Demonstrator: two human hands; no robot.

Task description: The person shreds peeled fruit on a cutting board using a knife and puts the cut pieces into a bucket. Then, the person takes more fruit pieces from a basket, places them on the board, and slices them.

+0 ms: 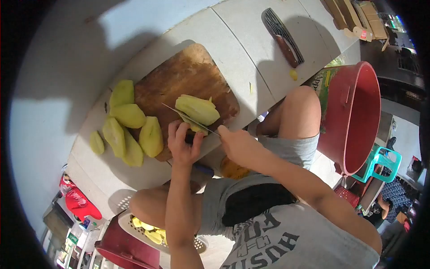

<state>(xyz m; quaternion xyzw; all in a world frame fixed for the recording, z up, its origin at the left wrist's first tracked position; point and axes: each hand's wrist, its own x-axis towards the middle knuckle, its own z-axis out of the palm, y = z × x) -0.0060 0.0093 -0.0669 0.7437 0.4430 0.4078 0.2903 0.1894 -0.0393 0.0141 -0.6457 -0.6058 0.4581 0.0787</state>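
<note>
My right hand is closed around the handle of a knife. Its thin blade lies across a peeled, pale green fruit on the board, between a larger piece and a smaller piece. With fingers and thumb, my left hand grips the smaller piece on the near side of the blade. Beneath them is a worn wooden cutting board. Several peeled fruit pieces are grouped at the board's left edge, partly on the tiles.
A second knife with a brown handle lies on the tiled surface. At right stands a large red tub, with a turquoise stool behind. Below left, a perforated basket holds cut yellow pieces. Cardboard boxes sit top right.
</note>
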